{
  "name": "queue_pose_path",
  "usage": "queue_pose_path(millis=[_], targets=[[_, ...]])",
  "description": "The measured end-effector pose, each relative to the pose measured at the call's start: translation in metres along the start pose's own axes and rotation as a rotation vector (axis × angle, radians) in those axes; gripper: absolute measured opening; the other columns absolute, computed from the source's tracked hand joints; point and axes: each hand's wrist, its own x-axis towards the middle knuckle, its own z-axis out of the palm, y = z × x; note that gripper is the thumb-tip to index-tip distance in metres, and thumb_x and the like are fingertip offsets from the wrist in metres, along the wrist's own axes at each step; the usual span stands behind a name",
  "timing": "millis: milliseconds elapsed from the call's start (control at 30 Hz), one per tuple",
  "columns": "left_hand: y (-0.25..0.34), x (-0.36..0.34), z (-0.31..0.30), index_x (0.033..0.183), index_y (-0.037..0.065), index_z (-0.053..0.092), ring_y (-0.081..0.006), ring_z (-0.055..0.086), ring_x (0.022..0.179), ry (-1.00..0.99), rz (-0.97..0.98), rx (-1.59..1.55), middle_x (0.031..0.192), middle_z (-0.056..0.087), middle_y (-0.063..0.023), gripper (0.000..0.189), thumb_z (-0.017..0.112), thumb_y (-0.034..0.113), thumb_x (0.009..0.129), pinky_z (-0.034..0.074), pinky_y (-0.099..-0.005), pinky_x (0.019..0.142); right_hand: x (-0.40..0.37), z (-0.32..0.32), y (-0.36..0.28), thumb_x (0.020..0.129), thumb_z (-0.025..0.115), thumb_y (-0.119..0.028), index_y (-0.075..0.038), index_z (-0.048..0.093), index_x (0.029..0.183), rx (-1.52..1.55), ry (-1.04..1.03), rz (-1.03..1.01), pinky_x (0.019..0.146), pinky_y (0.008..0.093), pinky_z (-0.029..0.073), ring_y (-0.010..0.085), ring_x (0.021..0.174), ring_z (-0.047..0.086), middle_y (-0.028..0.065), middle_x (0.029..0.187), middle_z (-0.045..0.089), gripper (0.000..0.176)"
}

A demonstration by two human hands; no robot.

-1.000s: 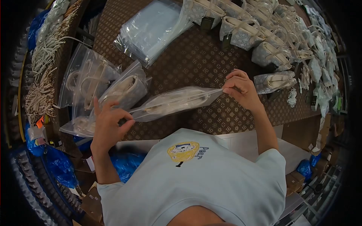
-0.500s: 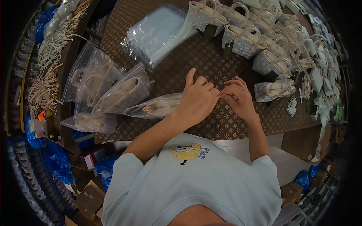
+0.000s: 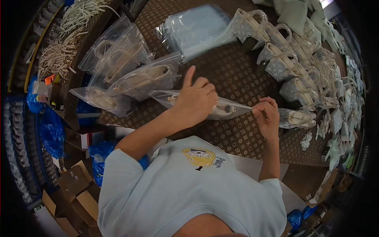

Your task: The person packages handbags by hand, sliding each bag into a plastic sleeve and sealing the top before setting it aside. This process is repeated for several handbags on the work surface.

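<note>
The left hand (image 3: 195, 100) lies over the middle of a clear plastic zip bag (image 3: 236, 110) that stretches across the centre of the frame. Its middle, ring and little fingers are curled down around the bag against the thumb, and the index finger sticks straight up, free of it. The right hand (image 3: 267, 117), just right of centre, pinches the bag's right end narrowly between thumb and forefinger, with the other fingers folded in. The bag runs taut between the two hands, low over the brown patterned tablecloth (image 3: 229, 71), and a small cream handbag (image 3: 221, 110) shows through the plastic beside the left hand.

To the left of the frame, three more filled plastic bags (image 3: 138, 79) lie overlapping near the table's edge, each with a pale handbag inside. At the upper centre sits a stack of empty clear bags (image 3: 197, 29). A row of pale grey patterned handbags with cream handles (image 3: 278, 63) runs down the upper right of the frame, close together, with dark tags hanging from some. Bundles of white cords (image 3: 63, 51) lie in the upper left, beyond the table. Below them, at the left edge, are blue plastic sacks (image 3: 47, 130), and brown cardboard boxes (image 3: 75, 185) stand at the lower left. The person's light blue T-shirt with a yellow print (image 3: 199, 156) fills the bottom of the frame.
</note>
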Motion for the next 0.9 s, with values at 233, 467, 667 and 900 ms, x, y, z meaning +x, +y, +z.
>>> queue_pose_path(millis=[233,467,667,900], targets=[[-0.040,-0.064,-0.055,0.072,0.012,0.063,-0.0197,0.050,0.099,-0.021,-0.202,0.100,0.083,0.057,0.0016,0.005,0.063,0.014,0.076,0.008,-0.0574,0.108,-0.010,-0.009,-0.001,0.079,0.066,-0.013,-0.005,0.060,0.076,0.026,-0.034,0.084,0.085,0.0353,0.041,0.0251,0.086,0.053,0.0015,0.070,0.060,0.010],[-0.038,-0.085,-0.026,0.123,0.006,0.045,-0.0257,0.035,0.128,0.359,-0.386,-0.152,0.131,0.042,-0.0090,0.039,0.057,0.016,0.087,0.009,-0.0468,0.111,-0.020,0.001,0.030,0.090,0.055,-0.032,-0.002,0.059,0.099,0.789,-0.286,0.371,0.090,0.0358,0.041,0.0203,0.105,0.053,0.0091,0.097,0.063,0.032],[0.005,-0.082,0.043,0.140,0.005,0.023,-0.0255,0.025,0.134,0.696,-0.615,-0.812,0.145,0.026,-0.0126,0.057,0.042,0.031,0.093,0.013,-0.0385,0.111,-0.009,0.138,0.053,0.094,0.036,-0.055,-0.003,0.035,0.138,1.053,-0.332,0.921,0.103,0.0341,0.033,0.0214,0.124,0.041,0.0115,0.135,0.043,0.068],[0.014,-0.072,0.095,0.145,0.001,0.009,-0.0270,0.014,0.138,0.631,-0.812,-0.939,0.150,0.013,-0.0163,0.065,0.028,0.041,0.097,0.010,-0.0378,0.111,0.025,0.161,-0.051,0.093,0.036,-0.055,-0.002,0.017,0.144,1.168,-0.512,0.560,0.110,0.0328,0.018,0.0235,0.135,0.025,0.0136,0.148,0.024,0.076]])
